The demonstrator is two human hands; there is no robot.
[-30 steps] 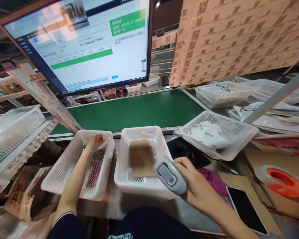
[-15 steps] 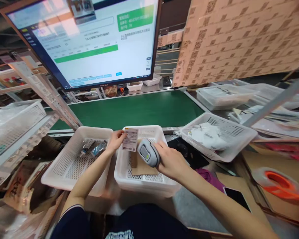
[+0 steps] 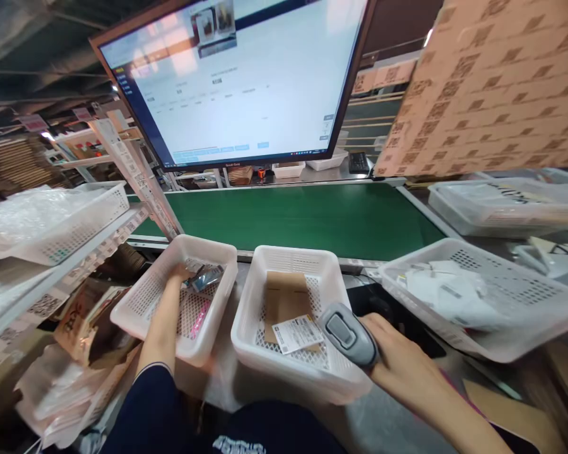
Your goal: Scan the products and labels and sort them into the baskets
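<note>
My right hand [image 3: 390,347] grips a grey barcode scanner [image 3: 349,334] above the right side of the middle white basket [image 3: 246,328]. In that basket, a printed white label [image 3: 296,333] rests on a flat brown cardboard piece [image 3: 286,293]. My left hand [image 3: 178,275] reaches into the left white basket [image 3: 230,277], beside small clear-wrapped packets [image 3: 207,277]. Its fingers are partly hidden and blurred, so whether it grasps a packet is unclear. Something narrow and pink [image 3: 199,318] shows on the basket floor.
A green conveyor belt [image 3: 284,214] runs behind the baskets, under a large monitor [image 3: 265,113]. To the right stands a tilted basket [image 3: 515,296] of white packages. A shelf at left bears a basket [image 3: 94,217] of clear plastic; a cardboard sheet of codes [image 3: 497,88] hangs upper right.
My left hand has let go of the label, now in the middle basket, and moved into the left basket. The scanner has shifted right. The monitor's green bars are gone. The view has swung left.
</note>
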